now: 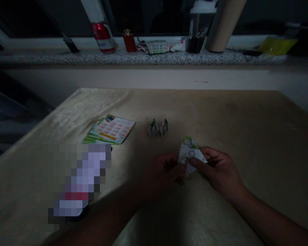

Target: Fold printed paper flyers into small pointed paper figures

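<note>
Between my two hands is a partly folded card (191, 153), white and green with printing on it, held a little above the table. My left hand (166, 171) pinches its lower left side between thumb and fingers. On the right side, my right hand (218, 165) grips it, the thumb lying across its front. Farther back on the table stand two small folded paper pieces (153, 128), side by side. To their left lies a fanned stack of printed cards (113, 128) with green edges.
A blurred-out long device (84, 181) lies on the table (236, 116) left of my left arm. Along the granite sill (130, 59) stand a red and white can (102, 37), an orange jar (129, 41), a crumpled wrapper (155, 47), a lidded cup (198, 30) and a cardboard tube (224, 25).
</note>
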Tool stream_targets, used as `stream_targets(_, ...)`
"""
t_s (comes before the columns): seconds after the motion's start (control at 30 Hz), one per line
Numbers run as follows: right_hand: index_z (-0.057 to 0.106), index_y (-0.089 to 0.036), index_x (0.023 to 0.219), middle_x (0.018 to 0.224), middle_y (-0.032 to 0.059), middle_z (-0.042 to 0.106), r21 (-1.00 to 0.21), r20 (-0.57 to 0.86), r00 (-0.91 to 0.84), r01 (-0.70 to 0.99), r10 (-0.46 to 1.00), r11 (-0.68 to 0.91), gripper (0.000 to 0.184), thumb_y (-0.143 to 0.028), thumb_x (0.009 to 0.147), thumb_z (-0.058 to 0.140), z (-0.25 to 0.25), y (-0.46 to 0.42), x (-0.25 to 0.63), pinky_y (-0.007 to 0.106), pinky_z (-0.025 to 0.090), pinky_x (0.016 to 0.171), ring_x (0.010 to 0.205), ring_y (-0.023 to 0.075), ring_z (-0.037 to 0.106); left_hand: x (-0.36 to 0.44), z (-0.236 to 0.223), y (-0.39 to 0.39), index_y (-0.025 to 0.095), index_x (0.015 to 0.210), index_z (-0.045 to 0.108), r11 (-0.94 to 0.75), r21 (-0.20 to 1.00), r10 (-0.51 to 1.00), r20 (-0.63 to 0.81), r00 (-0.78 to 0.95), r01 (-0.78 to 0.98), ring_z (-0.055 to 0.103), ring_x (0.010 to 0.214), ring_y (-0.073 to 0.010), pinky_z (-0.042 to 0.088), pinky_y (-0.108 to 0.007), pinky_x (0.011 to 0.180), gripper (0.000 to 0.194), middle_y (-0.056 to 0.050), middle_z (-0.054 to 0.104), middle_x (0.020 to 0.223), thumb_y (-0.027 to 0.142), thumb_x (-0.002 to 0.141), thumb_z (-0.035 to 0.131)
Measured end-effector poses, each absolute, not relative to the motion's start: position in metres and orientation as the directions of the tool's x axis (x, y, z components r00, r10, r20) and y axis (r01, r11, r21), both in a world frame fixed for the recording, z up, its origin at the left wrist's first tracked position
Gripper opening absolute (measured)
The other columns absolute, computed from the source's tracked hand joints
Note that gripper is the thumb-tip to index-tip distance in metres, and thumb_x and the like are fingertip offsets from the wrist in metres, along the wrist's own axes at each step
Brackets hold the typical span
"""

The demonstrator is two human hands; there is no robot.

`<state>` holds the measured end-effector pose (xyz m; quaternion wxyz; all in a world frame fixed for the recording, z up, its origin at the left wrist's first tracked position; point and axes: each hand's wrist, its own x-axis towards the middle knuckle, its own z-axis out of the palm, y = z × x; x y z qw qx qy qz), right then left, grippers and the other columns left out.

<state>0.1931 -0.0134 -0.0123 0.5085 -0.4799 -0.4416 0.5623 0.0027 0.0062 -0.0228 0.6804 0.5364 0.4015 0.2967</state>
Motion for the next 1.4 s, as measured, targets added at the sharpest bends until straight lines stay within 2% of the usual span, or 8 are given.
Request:
stream_targets(0.23, 0.076, -0.022, 0.090, 0.079, -0.0007, 0.081, -0.963, -0.093, -0.039, -0.250, 0.995, -0.100, 0.017, -0.021, 0.076, 0.086, -0.017, -0.014, 0.194, 0.016, 0.057, 0.062, 0.064, 0.0096, 0.071, 0.004, -0.016, 0.005, 0.016, 0.110, 0.057, 0.276, 0.958, 0.869, -0.214, 0.445, -0.079, 0.065, 0.068, -0.0147, 0.051, -0.026, 0.061, 0.037, -0.005, 0.073, 0.085, 0.034, 0.082, 0.074)
stream_targets(0.37, 0.075, -0.023, 0.091, 0.078, -0.0021, 0.080, -0.946, -0.110, 0.004, -0.307, 0.994, -0.103, 0.021, -0.020, 0.075, 0.088, -0.020, -0.014, 0.196, 0.015, 0.057, 0.063, 0.065, 0.0087, 0.072, 0.001, -0.010, 0.000, 0.020, 0.121, 0.053, -0.010, 0.996, 0.889, -0.032, 0.456, 0.089, 0.067, 0.083, -0.0190, 0.053, -0.031, 0.073, 0.054, -0.007, 0.073, 0.103, 0.020, 0.073, 0.077)
stream_targets(0.5, 0.072, -0.022, 0.088, 0.075, -0.0033, 0.078, -0.917, -0.141, -0.005, -0.376, 0.990, -0.132, 0.021, -0.019, 0.075, 0.088, -0.021, -0.014, 0.194, 0.016, 0.056, 0.063, 0.063, 0.0082, 0.070, -0.001, -0.010, 0.001, 0.018, 0.098, 0.067, -0.337, 0.914, 0.837, 0.180, 0.517, 0.227, 0.065, 0.075, -0.0163, 0.051, -0.029, 0.071, 0.019, -0.004, 0.071, 0.088, 0.014, 0.079, 0.067)
stream_targets(0.63, 0.070, -0.021, 0.087, 0.073, -0.0034, 0.077, -0.906, -0.149, -0.029, -0.397, 0.988, -0.148, 0.022, -0.019, 0.075, 0.088, -0.022, -0.016, 0.191, 0.016, 0.055, 0.061, 0.061, 0.0080, 0.069, -0.002, -0.011, 0.006, 0.015, 0.085, 0.071, -0.443, 0.879, 0.800, 0.299, 0.520, 0.176, 0.067, 0.073, -0.0155, 0.050, -0.026, 0.068, 0.004, -0.005, 0.072, 0.083, 0.015, 0.083, 0.067)
stream_targets(0.8, 0.068, -0.022, 0.092, 0.078, -0.0027, 0.078, -0.903, -0.156, -0.006, -0.405, 0.988, -0.145, 0.027, -0.020, 0.075, 0.088, -0.023, -0.019, 0.190, 0.020, 0.057, 0.066, 0.066, 0.0098, 0.071, 0.000, -0.009, 0.004, 0.016, 0.077, 0.076, -0.281, 0.956, 0.877, 0.220, 0.428, 0.084, 0.069, 0.071, -0.0152, 0.050, -0.025, 0.068, 0.001, -0.004, 0.075, 0.078, 0.017, 0.078, 0.076)
stream_targets(1.03, 0.066, -0.020, 0.083, 0.071, -0.0008, 0.078, -0.962, -0.140, 0.119, -0.250, 0.983, -0.107, 0.028, -0.021, 0.069, 0.090, -0.013, -0.019, 0.185, 0.018, 0.054, 0.053, 0.056, 0.0105, 0.069, 0.007, -0.015, 0.002, 0.015, 0.071, 0.072, 0.257, 0.959, 0.929, -0.210, 0.306, -0.122, 0.063, 0.062, -0.0116, 0.047, -0.023, 0.062, 0.010, 0.000, 0.071, 0.069, 0.018, 0.066, 0.081)
stream_targets(1.23, 0.063, -0.022, 0.077, 0.063, -0.0033, 0.076, -0.990, -0.049, 0.185, -0.139, 0.981, -0.023, 0.026, -0.015, 0.066, 0.085, -0.004, -0.020, 0.178, 0.017, 0.053, 0.047, 0.050, 0.0103, 0.067, 0.007, -0.017, 0.005, 0.019, 0.067, 0.045, 0.294, 0.905, 0.936, -0.207, 0.286, -0.307, 0.052, 0.049, -0.0078, 0.042, -0.018, 0.048, 0.042, 0.009, 0.055, 0.055, 0.014, 0.060, 0.087)
stream_targets(1.4, 0.063, -0.022, 0.076, 0.063, -0.0044, 0.076, -0.994, -0.020, 0.203, -0.110, 0.979, 0.003, 0.025, -0.011, 0.066, 0.083, -0.005, -0.022, 0.178, 0.015, 0.052, 0.046, 0.048, 0.0087, 0.066, 0.005, -0.014, 0.006, 0.020, 0.066, 0.040, 0.305, 0.912, 0.920, -0.209, 0.331, -0.274, 0.053, 0.049, -0.0083, 0.045, -0.020, 0.048, 0.046, 0.009, 0.052, 0.055, 0.016, 0.063, 0.086)
